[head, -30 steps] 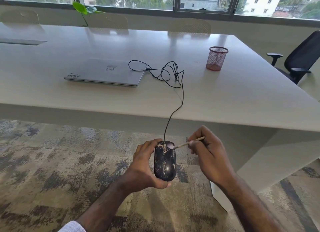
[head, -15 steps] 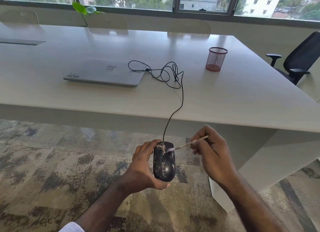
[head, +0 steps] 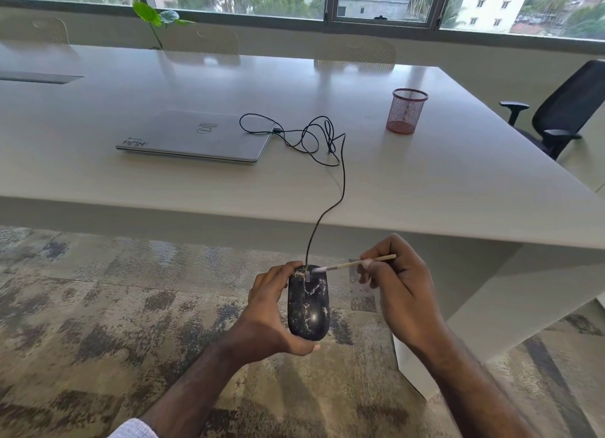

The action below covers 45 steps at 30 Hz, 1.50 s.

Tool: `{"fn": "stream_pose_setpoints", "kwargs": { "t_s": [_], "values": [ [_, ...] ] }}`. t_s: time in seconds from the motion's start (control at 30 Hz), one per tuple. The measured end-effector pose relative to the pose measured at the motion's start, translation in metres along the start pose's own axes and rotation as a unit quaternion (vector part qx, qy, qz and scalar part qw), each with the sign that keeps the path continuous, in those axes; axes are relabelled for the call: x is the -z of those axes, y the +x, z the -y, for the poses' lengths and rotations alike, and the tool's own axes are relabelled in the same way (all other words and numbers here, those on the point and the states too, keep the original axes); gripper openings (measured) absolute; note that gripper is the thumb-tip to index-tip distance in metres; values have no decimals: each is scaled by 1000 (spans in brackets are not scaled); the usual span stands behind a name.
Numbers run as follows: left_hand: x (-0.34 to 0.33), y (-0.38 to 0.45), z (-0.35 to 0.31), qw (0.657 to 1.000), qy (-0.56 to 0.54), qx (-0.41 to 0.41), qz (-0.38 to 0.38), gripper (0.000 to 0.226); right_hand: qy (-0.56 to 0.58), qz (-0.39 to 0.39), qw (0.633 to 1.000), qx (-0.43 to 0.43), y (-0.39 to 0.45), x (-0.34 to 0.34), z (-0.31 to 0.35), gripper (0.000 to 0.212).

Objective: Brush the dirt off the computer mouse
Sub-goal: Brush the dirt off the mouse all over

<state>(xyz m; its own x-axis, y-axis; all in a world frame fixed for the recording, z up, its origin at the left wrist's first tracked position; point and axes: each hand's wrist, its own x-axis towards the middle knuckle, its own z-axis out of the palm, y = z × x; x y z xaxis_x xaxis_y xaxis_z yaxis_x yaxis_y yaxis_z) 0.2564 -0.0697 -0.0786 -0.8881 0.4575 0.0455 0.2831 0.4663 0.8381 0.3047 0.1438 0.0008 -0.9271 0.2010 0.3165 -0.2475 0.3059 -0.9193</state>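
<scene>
- Office room: a long pale table [head: 425, 189] fills the upper half of the frame, windows along the top edge, patterned carpet [head: 98, 306] below.
- On the table, a closed laptop [head: 196, 136] left of centre, a red mesh cup [head: 406, 110] at upper right, a black chair [head: 563, 110] at the right edge.
- Left hand [head: 271, 313], low centre, wraps the mouse [head: 308, 303] from its left side, fingers curled over the top edge, thumb under the near end.
- Right hand [head: 402, 290] just right of the mouse, fingers curled in, pinching a thin brush [head: 347, 266] near its far end.
- Brush tip sits on the mouse's far end, right by the wheel; pale dirt streaks cover the black shell.
- The mouse hangs in front of the table edge, above the carpet, its cable [head: 340, 176] running up onto the table in loose loops towards the laptop.
- The bristles are a whitish blur; the mouse's left flank is hidden by the fingers.
</scene>
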Motion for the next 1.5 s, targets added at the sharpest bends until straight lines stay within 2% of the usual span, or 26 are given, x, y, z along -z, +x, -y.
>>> {"fn": "stream_pose_setpoints", "kwargs": {
  "t_s": [0.17, 0.4, 0.6, 0.8, 0.97, 1.17, 1.37, 1.5],
  "values": [
    [1, 0, 0, 1000, 1, 0, 2, 120, -14, 44, 999, -13, -7, -2, -3, 16],
    [0, -3, 2, 1000, -2, 5, 6, 122, 2, -6, 1000, -11, -2, 1, 0, 13],
    [3, -2, 1, 1000, 0, 4, 4, 120, -7, 34, 999, -30, -7, -2, -4, 16],
    [2, -2, 2, 1000, -2, 12, 7, 122, 23, -14, 1000, -10, -3, -1, -2, 11],
    [2, 0, 1, 1000, -5, 12, 3, 120, 6, 36, 999, -19, -7, -2, -5, 16],
    [1, 0, 1, 1000, -4, 17, 1, 122, 39, -3, 999, 1, -3, 1, 1, 13],
    [2, 1, -1, 1000, -5, 9, -4, 114, 10, 44, 999, -17, -7, -2, -5, 13],
    [2, 0, 1, 1000, -3, 12, -7, 115, 34, 17, 999, -7, -4, 1, -1, 16]
  ]
}}
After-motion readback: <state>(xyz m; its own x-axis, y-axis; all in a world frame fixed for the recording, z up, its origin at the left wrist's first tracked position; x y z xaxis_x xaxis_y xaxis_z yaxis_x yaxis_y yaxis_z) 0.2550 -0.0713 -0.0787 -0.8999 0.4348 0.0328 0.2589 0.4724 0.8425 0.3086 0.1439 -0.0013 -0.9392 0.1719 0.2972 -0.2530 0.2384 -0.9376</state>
